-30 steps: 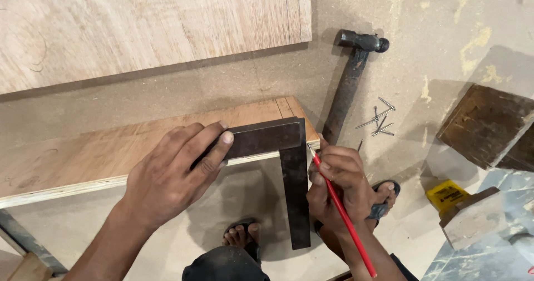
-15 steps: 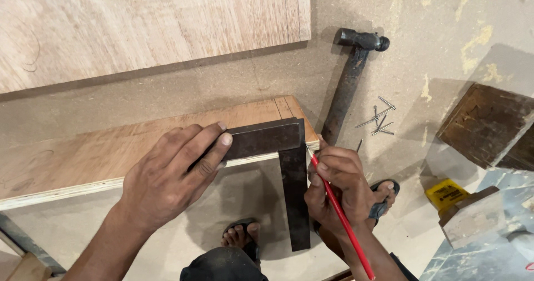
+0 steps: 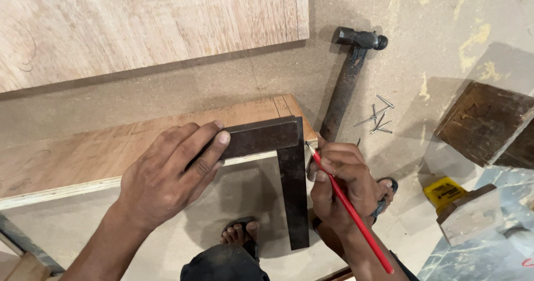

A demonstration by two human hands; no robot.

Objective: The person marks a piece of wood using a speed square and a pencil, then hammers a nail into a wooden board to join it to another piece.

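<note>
My left hand (image 3: 169, 178) presses flat on a dark metal try square (image 3: 278, 147) that lies over the near edge of a plywood strip (image 3: 111, 147). One arm of the square rests on the strip's top, the other hangs down past its edge. My right hand (image 3: 342, 183) grips a red pencil (image 3: 347, 206) whose tip touches the strip's end right beside the square's corner.
A hammer (image 3: 347, 78) lies on the board surface just right of the strip, with several loose nails (image 3: 378, 117) beside it. A large plywood sheet (image 3: 139, 25) fills the top left. A dark wood block (image 3: 486, 122) and a yellow tape measure (image 3: 443, 191) sit at right. Sandalled feet show below.
My right hand with the pencil has shifted slightly along the square's edge; the left hand and square stay put.
</note>
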